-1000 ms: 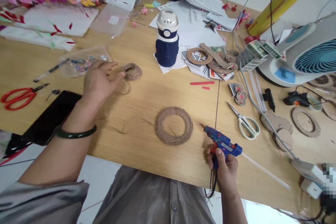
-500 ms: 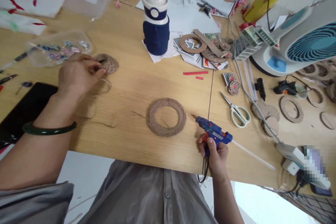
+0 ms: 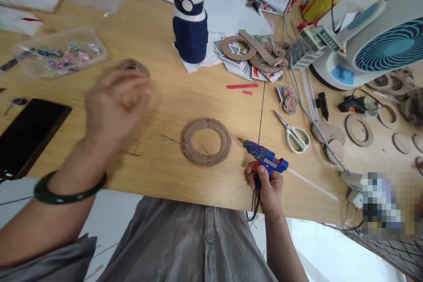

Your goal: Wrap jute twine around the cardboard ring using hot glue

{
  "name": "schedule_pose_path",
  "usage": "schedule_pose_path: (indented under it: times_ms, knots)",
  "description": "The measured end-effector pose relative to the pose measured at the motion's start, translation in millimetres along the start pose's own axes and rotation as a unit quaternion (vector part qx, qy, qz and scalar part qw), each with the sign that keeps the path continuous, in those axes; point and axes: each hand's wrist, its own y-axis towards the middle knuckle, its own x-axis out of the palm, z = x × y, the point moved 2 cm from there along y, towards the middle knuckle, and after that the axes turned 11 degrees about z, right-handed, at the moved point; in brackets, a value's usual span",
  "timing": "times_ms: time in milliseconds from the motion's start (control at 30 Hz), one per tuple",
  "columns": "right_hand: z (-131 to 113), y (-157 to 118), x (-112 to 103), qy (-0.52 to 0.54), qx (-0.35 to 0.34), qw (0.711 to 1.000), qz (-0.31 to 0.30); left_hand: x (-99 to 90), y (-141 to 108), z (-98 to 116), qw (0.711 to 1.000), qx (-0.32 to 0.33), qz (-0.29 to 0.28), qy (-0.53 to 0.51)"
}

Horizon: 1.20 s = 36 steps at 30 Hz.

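Note:
My right hand [image 3: 269,185] is wrapped around the handle of a blue glue gun [image 3: 266,157], its nozzle pointing left and a clear glue stick [image 3: 312,184] trailing from its back end. A cardboard ring [image 3: 188,142], edged with wound twine, lies flat just left of the nozzle, apart from it. My left hand [image 3: 110,108], with a dark green bangle [image 3: 69,194] on the wrist, is smeared by motion above the table. Behind its fingers sits a ball of twine [image 3: 137,65], partly hidden. Whether the fingers hold a strand cannot be made out.
White-handled scissors [image 3: 295,139] lie right of the glue gun. A blue-and-white bottle [image 3: 190,35] stands at the back. At left are a black phone [image 3: 33,134] and a clear tray [image 3: 31,68] of small pieces. A fan [image 3: 370,57] and grey cable [image 3: 313,121] occupy the right.
My left hand has come away from the twine ball, moving right and toward me. My right hand still holds the glue gun beside the ring. The whole view has shifted slightly.

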Motion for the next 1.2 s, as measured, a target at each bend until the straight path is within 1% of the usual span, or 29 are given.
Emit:
schedule_pose_path:
  times_ms: [33,100,167,233,300,400,433,500,667,767,867,1000,1100,1200]
  knots:
    - [0.6,-0.1,-0.4,0.003,0.001,1.000,0.001,3.1,-17.1,18.8,0.998,0.038,-0.021,-0.035]
    - [1.9,0.1,-1.2,0.007,0.004,1.000,0.000,14.8,-53.9,47.1,0.993,0.076,-0.068,-0.060]
    - [2.5,0.5,-1.5,0.004,0.006,1.000,0.000,27.9,-84.7,61.1,0.986,0.105,-0.108,-0.077]
    - [1.5,0.7,-1.1,-0.002,0.007,1.000,-0.001,34.5,-101.9,62.1,0.981,0.114,-0.130,-0.091]
    - [-1.2,0.0,0.1,-0.002,0.007,1.000,-0.001,30.9,-104.3,56.4,0.984,0.105,-0.111,-0.096]
    - [-7.9,-2.9,3.2,-0.005,0.013,1.000,0.002,17.6,-94.0,50.7,0.988,0.095,-0.050,-0.113]
    - [-10.6,-4.4,4.2,-0.012,0.017,1.000,0.005,15.2,-90.7,51.7,0.986,0.101,-0.044,-0.123]
    - [-16.7,-8.1,5.9,-0.040,0.024,0.999,0.011,16.7,-87.8,58.2,0.980,0.125,-0.058,-0.145]
    - [-34.1,-22.5,4.9,-0.145,0.010,0.989,0.000,41.9,-93.8,80.3,0.951,0.204,-0.162,-0.164]
    - [-40.7,-30.8,1.3,-0.205,0.005,0.979,0.000,48.4,-95.6,84.2,0.934,0.240,-0.196,-0.176]
    - [-41.7,-35.5,-0.1,-0.234,0.007,0.972,0.005,44.5,-96.5,80.4,0.930,0.240,-0.208,-0.184]
    - [-38.1,-36.6,2.2,-0.257,0.021,0.966,0.000,38.1,-99.9,75.4,0.940,0.227,-0.195,-0.165]
    - [-37.7,-35.3,3.5,-0.282,0.013,0.959,-0.007,39.9,-104.3,79.2,0.945,0.221,-0.194,-0.146]
    - [-39.1,-35.3,2.7,-0.305,-0.006,0.952,-0.011,45.0,-109.0,88.0,0.948,0.205,-0.196,-0.144]
